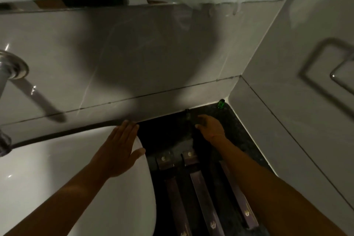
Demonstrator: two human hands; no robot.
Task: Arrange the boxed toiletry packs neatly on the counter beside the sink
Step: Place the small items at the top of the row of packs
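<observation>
Three long dark boxed toiletry packs with purple bands and gold logos lie side by side on the dark counter point(247, 140) right of the white sink point(57, 168): a left pack point(175, 195), a middle pack point(203, 188) and a right pack point(236, 195), partly under my right forearm. My left hand point(118, 145) rests flat and open on the sink's rim. My right hand point(209, 127) reaches to the back of the counter, fingers curled down on a dark object point(188, 119) that is too dim to make out.
A small green bottle point(221, 104) stands in the back corner of the counter. Grey tiled walls close in behind and on the right. A chrome tap point(9, 71) projects from the wall at left. A metal towel rail point(342, 69) hangs on the right wall.
</observation>
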